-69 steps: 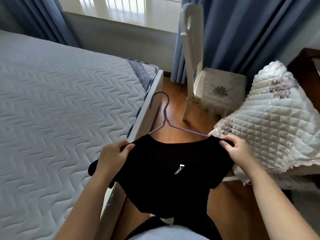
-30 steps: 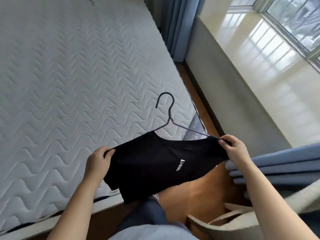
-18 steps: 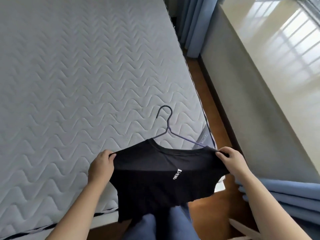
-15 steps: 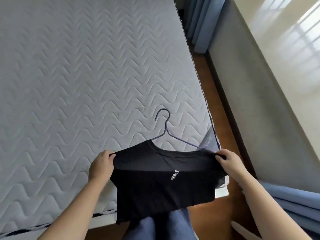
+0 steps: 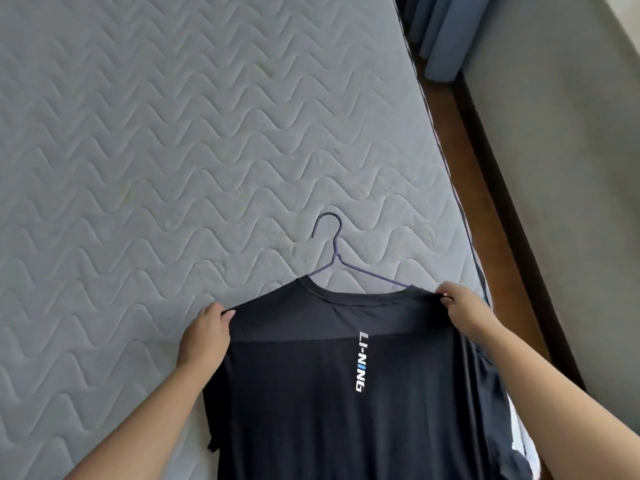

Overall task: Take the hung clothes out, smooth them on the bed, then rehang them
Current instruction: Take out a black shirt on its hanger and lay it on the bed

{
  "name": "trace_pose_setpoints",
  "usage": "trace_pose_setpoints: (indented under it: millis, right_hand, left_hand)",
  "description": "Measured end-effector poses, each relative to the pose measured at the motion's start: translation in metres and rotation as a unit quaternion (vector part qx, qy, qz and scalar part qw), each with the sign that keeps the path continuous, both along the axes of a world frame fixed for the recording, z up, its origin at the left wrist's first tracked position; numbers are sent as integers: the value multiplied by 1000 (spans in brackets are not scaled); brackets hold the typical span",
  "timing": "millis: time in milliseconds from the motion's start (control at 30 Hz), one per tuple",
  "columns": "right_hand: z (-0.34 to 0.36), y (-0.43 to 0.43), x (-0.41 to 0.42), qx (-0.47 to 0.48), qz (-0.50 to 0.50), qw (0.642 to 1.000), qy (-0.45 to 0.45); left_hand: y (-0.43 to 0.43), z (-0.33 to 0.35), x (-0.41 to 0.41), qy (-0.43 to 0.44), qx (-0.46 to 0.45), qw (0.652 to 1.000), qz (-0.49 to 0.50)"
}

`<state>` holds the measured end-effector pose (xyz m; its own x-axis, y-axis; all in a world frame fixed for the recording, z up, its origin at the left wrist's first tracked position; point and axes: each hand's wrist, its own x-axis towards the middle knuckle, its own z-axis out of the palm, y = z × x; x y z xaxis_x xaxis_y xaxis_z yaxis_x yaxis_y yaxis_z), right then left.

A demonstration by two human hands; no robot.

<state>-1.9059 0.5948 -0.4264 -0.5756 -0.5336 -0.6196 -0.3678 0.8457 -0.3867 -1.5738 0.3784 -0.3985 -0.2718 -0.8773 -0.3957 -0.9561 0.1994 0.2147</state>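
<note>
Black T-shirt (image 5: 311, 393) on its purple hanger (image 5: 333, 261) hangs over the bed (image 5: 156, 150) near its edge, your left hand (image 5: 204, 336) and right hand (image 5: 464, 310) each pinching a shoulder. You are laying it down; next, lower it flat and release.

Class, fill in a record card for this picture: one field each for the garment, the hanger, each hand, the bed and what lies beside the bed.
garment: black shirt with white lettering, on its hanger
hanger: thin purple wire, hook over the bed, arms inside the shirt's neck
left hand: pinches the shirt's left shoulder
right hand: pinches the shirt's right shoulder
bed: grey, quilted in waves
beside the bed: brown floor, grey wall, blue curtain
</note>
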Motion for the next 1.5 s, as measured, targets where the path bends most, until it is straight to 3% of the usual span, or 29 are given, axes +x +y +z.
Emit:
trace_pose_setpoints:
  millis: [533,633,767,867,967,1167,1333,1500]
  right_hand:
    - [-33,-239,-114,-202,-10,972,117]
    - [-59,-256,-122,-183,-8,977,106]
    - [-98,-260,-120,-179,-14,975,134]
    - [-111,-257,-120,-195,-5,963,187]
    - [-106,-259,-121,-183,18,967,178]
    - [-83,-275,-121,-159,57,980,103]
    - [-80,-251,-129,-102,37,988,110]
    - [-76,-262,-122,-79,71,986,130]
  left_hand:
    - [-214,-74,-109,120,-127,979,102]
    - [-227,-110,-120,113,-120,979,122]
    - [-225,-155,-125,92,-195,967,138]
    - [-229,-164,-124,90,-222,962,134]
    - [-232,-164,-121,90,-233,961,120]
    - [-233,-146,-108,116,-179,975,67]
    - [-231,-127,-98,145,-99,983,47]
    - [-230,-132,-94,179,-79,979,66]
